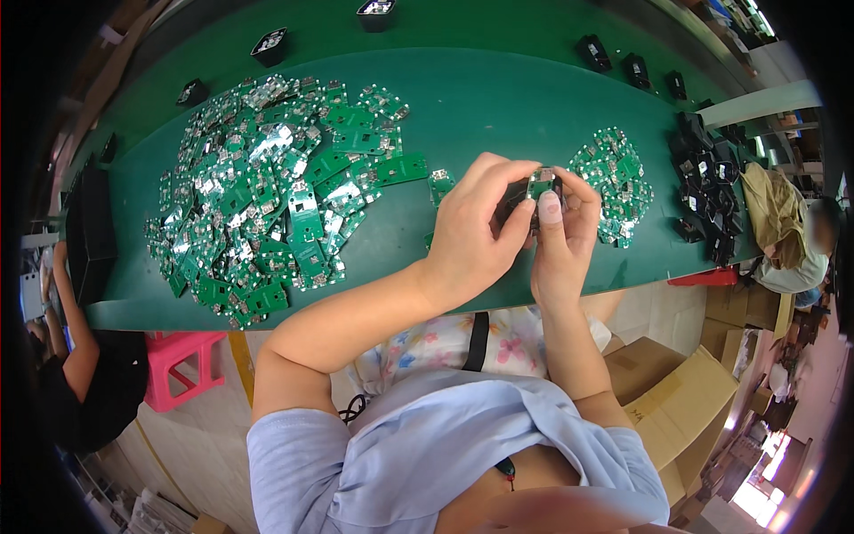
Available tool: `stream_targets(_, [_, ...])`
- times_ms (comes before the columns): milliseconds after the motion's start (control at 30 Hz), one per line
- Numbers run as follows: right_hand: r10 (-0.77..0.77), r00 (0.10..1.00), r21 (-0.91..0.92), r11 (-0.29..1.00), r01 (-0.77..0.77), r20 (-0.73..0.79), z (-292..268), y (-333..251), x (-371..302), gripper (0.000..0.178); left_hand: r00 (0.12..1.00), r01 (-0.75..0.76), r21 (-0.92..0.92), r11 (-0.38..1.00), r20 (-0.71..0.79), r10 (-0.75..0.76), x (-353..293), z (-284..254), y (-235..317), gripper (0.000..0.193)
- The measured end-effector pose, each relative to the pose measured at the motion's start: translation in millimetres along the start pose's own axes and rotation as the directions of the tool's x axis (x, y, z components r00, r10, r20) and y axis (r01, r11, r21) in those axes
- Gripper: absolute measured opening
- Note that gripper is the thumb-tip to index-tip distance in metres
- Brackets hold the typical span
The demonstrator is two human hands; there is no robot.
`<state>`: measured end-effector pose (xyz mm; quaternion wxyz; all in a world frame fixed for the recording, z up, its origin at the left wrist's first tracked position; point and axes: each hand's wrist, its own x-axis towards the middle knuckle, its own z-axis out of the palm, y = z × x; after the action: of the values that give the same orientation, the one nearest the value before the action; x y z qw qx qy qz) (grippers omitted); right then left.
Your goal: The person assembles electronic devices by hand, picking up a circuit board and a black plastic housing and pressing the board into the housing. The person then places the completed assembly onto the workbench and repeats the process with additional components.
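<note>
My left hand (pixel 473 227) and my right hand (pixel 566 236) meet over the table, fingers closed around one small black plastic housing (pixel 511 199). A small green circuit board (pixel 539 184) with a metal connector shows at its top, between my fingertips. The right thumb presses close against the board. My fingers hide much of the housing, so how far the board sits inside it cannot be made out. Just left of my left hand lies a loose circuit board (pixel 440 185). To the right of my right hand is a smaller pile of green boards (pixel 616 182).
A large heap of green circuit boards (pixel 258 191) spreads over the left of the green table (pixel 471 98). Black housings (pixel 707 178) are piled at the right edge. Black bins (pixel 269 46) stand at the back. Cardboard boxes (pixel 680 400) and a pink stool (pixel 182 367) stand below; other people sit at both sides.
</note>
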<state>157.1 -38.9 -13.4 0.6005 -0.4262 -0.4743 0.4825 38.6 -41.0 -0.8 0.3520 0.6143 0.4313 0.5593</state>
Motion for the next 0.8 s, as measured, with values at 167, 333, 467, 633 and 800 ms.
stream_targets(167, [0.035,0.999,0.03,0.999,-0.035,0.008,-3,-5,3,0.036,0.957,0.288,-0.274,0.917,0.088,-0.275,1,0,2,0.033])
stream_targets(333, [0.152,0.988,0.014,0.988,-0.152,0.017,-17,-9,-3,0.036,0.959,0.274,-0.253,0.928,0.139,-0.245,6,-3,-4,0.041])
stream_targets(467, [0.136,0.991,0.025,0.99,-0.136,0.012,-25,-15,0,0.035,0.934,0.328,-0.236,0.915,0.23,-0.275,4,-2,-7,0.045])
stream_targets(633, [0.031,0.998,0.008,0.999,-0.032,0.051,-37,-15,-1,0.028,0.915,0.352,-0.11,0.93,0.25,-0.317,6,-5,-13,0.048])
stream_targets(800, [0.117,0.989,0.166,0.977,-0.131,0.09,-36,-13,-10,0.026,0.876,0.414,-0.118,0.903,0.323,-0.359,9,-6,-19,0.049])
